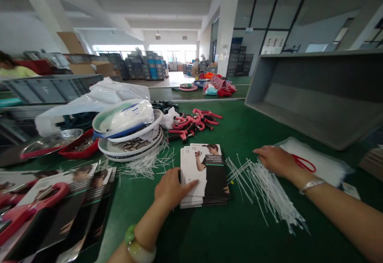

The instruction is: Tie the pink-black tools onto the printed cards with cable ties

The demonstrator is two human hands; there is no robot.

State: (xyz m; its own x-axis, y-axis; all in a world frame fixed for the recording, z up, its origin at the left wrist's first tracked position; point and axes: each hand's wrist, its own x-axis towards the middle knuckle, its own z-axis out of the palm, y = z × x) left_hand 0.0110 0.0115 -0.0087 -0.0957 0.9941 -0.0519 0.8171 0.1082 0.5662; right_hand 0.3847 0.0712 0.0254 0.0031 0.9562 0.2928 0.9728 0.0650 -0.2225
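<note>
A stack of printed backing cards (214, 175), black and white with a picture of a person, lies on the green table in front of me. My left hand (172, 189) grips its left edge, thumb across the top card and the other fingers partly hidden at the side. My right hand (277, 160) is over the upper end of a loose bundle of white cable ties (272, 191). Its index finger stretches out to the left, and nothing shows in its grasp. Behind the cards is a pile of pink-and-black clamp-like tools (196, 123).
Carded pink tools (44, 211) overlap at the left. Stacked round trays (131, 147) hold metal parts, beside a red dish (80, 145) and more scattered ties. A large grey bin (311, 95) lies on its side at the right, behind a clear bag (314, 161) of white items.
</note>
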